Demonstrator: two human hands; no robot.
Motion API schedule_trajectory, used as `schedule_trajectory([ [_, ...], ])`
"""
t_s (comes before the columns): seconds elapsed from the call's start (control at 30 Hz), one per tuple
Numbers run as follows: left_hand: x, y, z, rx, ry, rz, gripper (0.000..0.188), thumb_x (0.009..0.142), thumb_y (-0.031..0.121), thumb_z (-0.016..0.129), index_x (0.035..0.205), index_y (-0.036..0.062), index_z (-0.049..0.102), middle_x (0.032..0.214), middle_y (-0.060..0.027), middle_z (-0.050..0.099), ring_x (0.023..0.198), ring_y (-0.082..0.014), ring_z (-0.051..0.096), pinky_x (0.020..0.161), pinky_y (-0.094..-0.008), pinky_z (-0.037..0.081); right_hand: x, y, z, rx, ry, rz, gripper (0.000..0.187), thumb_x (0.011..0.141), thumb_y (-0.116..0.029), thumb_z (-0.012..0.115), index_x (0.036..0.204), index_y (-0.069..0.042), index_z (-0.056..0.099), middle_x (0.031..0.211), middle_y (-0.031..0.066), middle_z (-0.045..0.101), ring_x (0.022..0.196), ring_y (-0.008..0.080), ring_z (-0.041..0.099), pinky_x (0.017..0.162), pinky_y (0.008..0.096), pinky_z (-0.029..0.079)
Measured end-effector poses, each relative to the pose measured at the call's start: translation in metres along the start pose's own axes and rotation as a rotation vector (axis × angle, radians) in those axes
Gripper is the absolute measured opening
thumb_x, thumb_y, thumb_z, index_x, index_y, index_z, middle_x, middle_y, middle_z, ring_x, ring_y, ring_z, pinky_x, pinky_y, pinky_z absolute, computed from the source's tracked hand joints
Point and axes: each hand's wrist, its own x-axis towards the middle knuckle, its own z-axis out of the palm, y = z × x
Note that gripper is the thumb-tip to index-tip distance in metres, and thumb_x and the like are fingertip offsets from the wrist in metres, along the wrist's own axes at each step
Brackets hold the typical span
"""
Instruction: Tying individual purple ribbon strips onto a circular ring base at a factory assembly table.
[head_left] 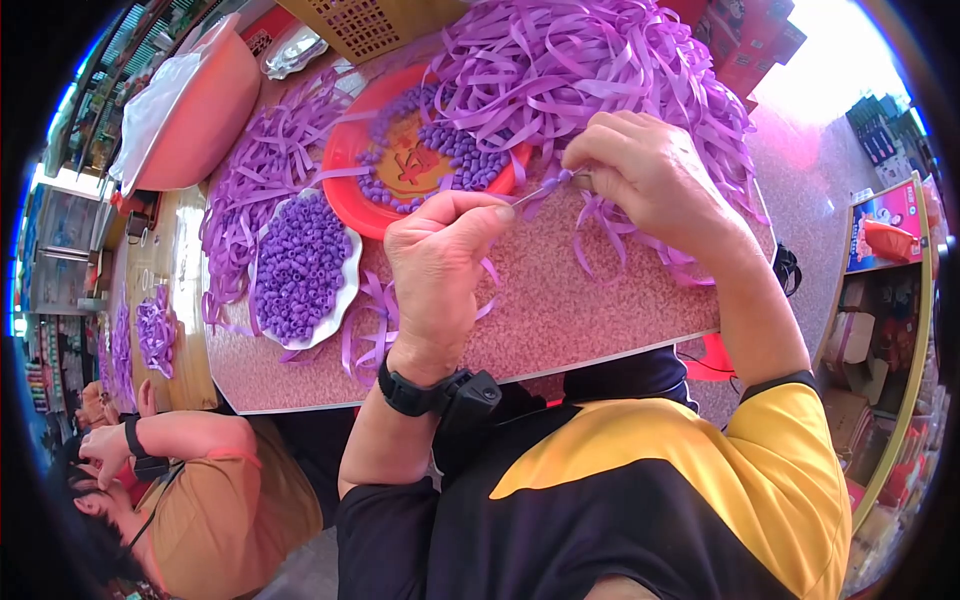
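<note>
Left hand (440,262) gripping needle (535,192), ribbons (600,70), bead plate (300,265) beside

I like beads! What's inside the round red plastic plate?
Small purple tube beads lie inside the round red plastic plate, around a bare yellow middle. Purple ribbon strips cover its far edge.

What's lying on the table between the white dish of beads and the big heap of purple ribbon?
The red plate, holding purple beads, sits between the white dish and ribbon heap, seen in the head view.
</note>
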Motion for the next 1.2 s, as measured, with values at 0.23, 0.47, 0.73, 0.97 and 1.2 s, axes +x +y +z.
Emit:
schedule_trajectory([
  [0.23, 0.002, -0.004, -0.001, -0.005, -0.043, -0.003, 0.006, 0.083, 0.000, 0.072, 0.089, 0.0000, 0.073, 0.069, 0.0079, 0.057, 0.054, 0.0006, 0.041, 0.049, -0.0181, 0.027, 0.001, -0.023, 0.001, -0.280, 0.006, -0.222, 0.015, 0.076, -0.006, 0.066, 0.092, -0.007, 0.066, 0.088, 0.0080, 0.064, 0.088, 0.0289, 0.063, 0.077, 0.0398, 0.047],
  [0.47, -0.002, -0.004, 0.008, 0.087, -0.109, 0.101, 0.019, 0.082, 0.006, 0.079, 0.100, 0.0010, 0.075, 0.068, 0.0098, 0.056, 0.056, 0.0025, 0.040, 0.050, -0.0173, 0.026, 0.000, -0.023, 0.002, -0.046, 0.058, -0.155, 0.019, 0.073, 0.000, 0.069, 0.092, -0.006, 0.067, 0.073, 0.0080, 0.061, 0.066, 0.0279, 0.062, 0.059, 0.0379, 0.049],
  [0.73, -0.003, -0.008, 0.004, 0.095, -0.159, 0.153, 0.014, 0.082, 0.001, 0.078, 0.096, 0.0006, 0.076, 0.078, 0.0020, 0.069, 0.068, -0.0036, 0.059, 0.063, -0.0176, 0.043, -0.002, -0.030, 0.006, 0.111, 0.080, -0.139, 0.020, 0.073, 0.006, 0.065, 0.091, -0.003, 0.065, 0.073, 0.0111, 0.063, 0.067, 0.0287, 0.064, 0.060, 0.0367, 0.049],
  [0.97, -0.008, 0.005, 0.003, 0.220, -0.127, 0.123, 0.011, 0.081, 0.010, 0.078, 0.086, 0.0006, 0.075, 0.074, 0.0036, 0.064, 0.065, -0.0039, 0.053, 0.059, -0.0193, 0.040, -0.005, -0.027, -0.001, 0.172, 0.017, -0.024, 0.018, 0.074, 0.009, 0.061, 0.089, -0.001, 0.065, 0.075, 0.0108, 0.062, 0.068, 0.0253, 0.064, 0.062, 0.0331, 0.049],
  [1.2, -0.019, 0.000, -0.014, 0.392, -0.083, 0.328, 0.009, 0.082, 0.007, 0.076, 0.086, -0.0005, 0.073, 0.072, 0.0033, 0.063, 0.068, -0.0048, 0.055, 0.061, -0.0202, 0.041, -0.004, 0.004, -0.013, 0.421, -0.021, 0.178, 0.003, 0.088, 0.002, 0.064, 0.090, 0.001, 0.065, 0.083, -0.0006, 0.066, 0.080, 0.0086, 0.061, 0.075, 0.0227, 0.050],
])
